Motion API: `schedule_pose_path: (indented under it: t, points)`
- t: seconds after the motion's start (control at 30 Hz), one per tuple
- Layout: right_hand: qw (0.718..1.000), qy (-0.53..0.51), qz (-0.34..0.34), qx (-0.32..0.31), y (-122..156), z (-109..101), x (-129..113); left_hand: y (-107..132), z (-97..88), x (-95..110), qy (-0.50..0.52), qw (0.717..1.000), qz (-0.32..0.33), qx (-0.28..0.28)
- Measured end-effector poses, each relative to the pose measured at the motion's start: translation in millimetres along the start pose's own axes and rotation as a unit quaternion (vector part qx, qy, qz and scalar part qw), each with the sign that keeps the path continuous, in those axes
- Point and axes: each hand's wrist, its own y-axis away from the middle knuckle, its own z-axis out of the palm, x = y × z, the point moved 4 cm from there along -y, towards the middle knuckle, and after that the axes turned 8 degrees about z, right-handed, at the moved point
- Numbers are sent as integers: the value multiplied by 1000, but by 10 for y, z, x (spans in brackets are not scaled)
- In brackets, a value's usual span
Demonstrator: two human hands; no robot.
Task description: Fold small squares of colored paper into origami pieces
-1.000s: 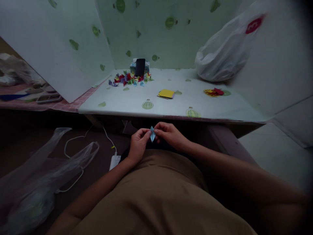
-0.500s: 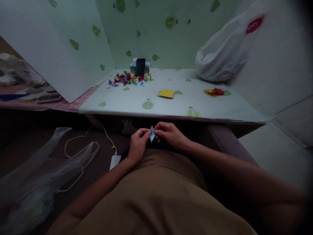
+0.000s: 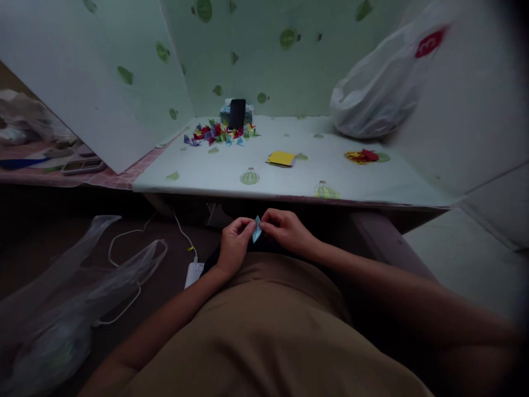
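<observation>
A small light-blue folded paper [image 3: 257,230], a narrow diamond in shape, is held over my lap just in front of the table edge. My left hand [image 3: 236,242] pinches its left side between thumb and fingers. From the right, my right hand [image 3: 287,229] is closed with thumb and fingertips at the paper's other edge. On the table beyond lie a stack of square paper [image 3: 281,159], yellow on top, and a heap of small folded paper cranes [image 3: 219,133] in several colours.
A dark phone [image 3: 237,114] leans on a tissue box [image 3: 225,114] at the back. Red and yellow pieces [image 3: 362,156] lie at the right, near a white plastic bag [image 3: 367,105]. Left of me are a clear bag [image 3: 82,298] and a white charger [image 3: 193,274] with a cable.
The blue paper has turned and tilted slightly, now looking narrower. My right hand has shifted a little downward, and its fingers have closed in more; the left hand has barely moved.
</observation>
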Motion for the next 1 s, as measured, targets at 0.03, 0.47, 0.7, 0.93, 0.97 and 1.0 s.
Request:
schedule_pose_path:
  t: [0.03, 0.47, 0.7, 0.93, 0.97, 1.0]
  points:
    - [1000, -21, 8, -9, -2, 4, 1, 1, -1, 4, -3, 1000, 2, -2]
    - [994, -98, 37, -15, -12, 26, 37, 2, 21, 95, -58, 998, 33, 0]
    - [998, -53, 31, -7, 1, 9, -1, 8, 33, 85, -57, 998, 33, -11]
    - [1000, -14, -2, -5, -21, -34, -29, 21, 55, 67, -53, 997, 23, -46]
    - [1000, -14, -3, -4, -24, -36, -29, 22, 59, 72, -51, 997, 21, -50]
    - [1000, -15, -3, -1, -25, -39, -29, 21, 66, 77, -48, 997, 19, -55]
